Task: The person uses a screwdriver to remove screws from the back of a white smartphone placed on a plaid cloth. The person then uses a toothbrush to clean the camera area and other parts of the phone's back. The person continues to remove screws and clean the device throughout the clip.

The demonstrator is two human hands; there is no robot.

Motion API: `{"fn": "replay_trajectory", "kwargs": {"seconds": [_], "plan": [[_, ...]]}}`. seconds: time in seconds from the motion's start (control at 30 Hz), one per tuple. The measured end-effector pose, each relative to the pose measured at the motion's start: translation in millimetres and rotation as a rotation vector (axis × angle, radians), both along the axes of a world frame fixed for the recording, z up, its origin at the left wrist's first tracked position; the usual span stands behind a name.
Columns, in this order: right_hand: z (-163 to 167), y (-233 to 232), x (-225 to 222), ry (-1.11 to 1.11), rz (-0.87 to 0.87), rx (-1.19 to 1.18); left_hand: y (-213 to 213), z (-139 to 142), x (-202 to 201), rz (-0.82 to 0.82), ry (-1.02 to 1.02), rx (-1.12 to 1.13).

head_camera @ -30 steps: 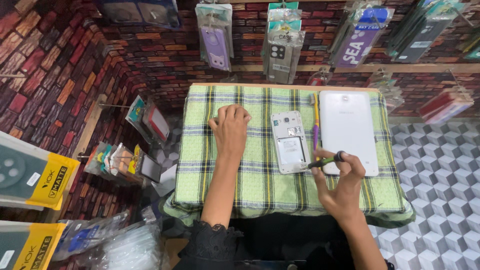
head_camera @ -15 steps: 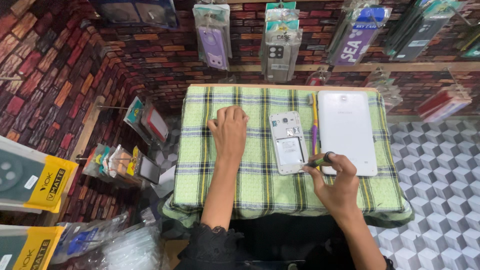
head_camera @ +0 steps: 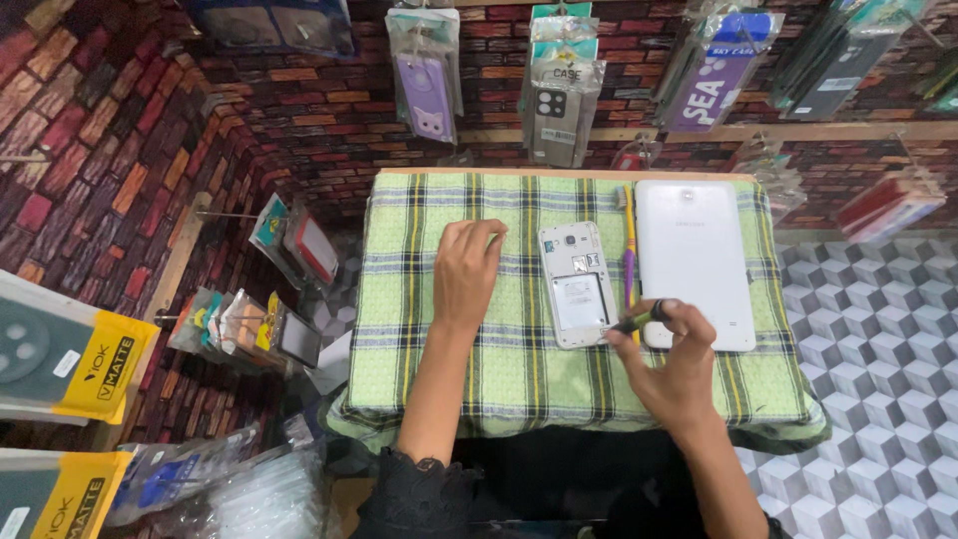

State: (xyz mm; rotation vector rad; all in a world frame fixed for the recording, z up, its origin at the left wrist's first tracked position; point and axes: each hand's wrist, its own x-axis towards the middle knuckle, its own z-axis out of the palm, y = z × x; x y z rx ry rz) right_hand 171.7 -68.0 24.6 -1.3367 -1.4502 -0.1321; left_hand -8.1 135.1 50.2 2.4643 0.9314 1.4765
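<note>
A small white phone [head_camera: 576, 284] with its back cover off lies face down on the green plaid cloth [head_camera: 419, 339]. My right hand [head_camera: 674, 369] grips a thin dark screwdriver [head_camera: 639, 320] whose tip rests at the phone's lower right corner. My left hand [head_camera: 469, 271] lies flat on the cloth just left of the phone, fingers loosely curled, holding nothing. A white tablet [head_camera: 693, 262] lies face down to the right of the phone. Between them lies a purple and yellow toothbrush [head_camera: 630, 250].
The cloth covers a small table set against a brick-pattern wall. Packaged phone cases [head_camera: 427, 70] hang above the table's far edge and on pegs at the left [head_camera: 289, 245]. A grey cube-pattern floor [head_camera: 878, 399] lies to the right.
My right hand has shifted slightly with the screwdriver at the phone's lower right corner. My left hand stays flat on the cloth.
</note>
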Motion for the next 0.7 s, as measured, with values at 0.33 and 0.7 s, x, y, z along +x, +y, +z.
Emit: {"fn": "replay_trajectory", "kwargs": {"seconds": [0.33,0.7], "plan": [[16,-2,-4,0.029,0.06,0.045,-3,0,0,-0.106,0.024,0.024],[12,1,-7,-0.003,0.022,0.067,-1,-5,5,-0.18,0.054,0.008]]}}
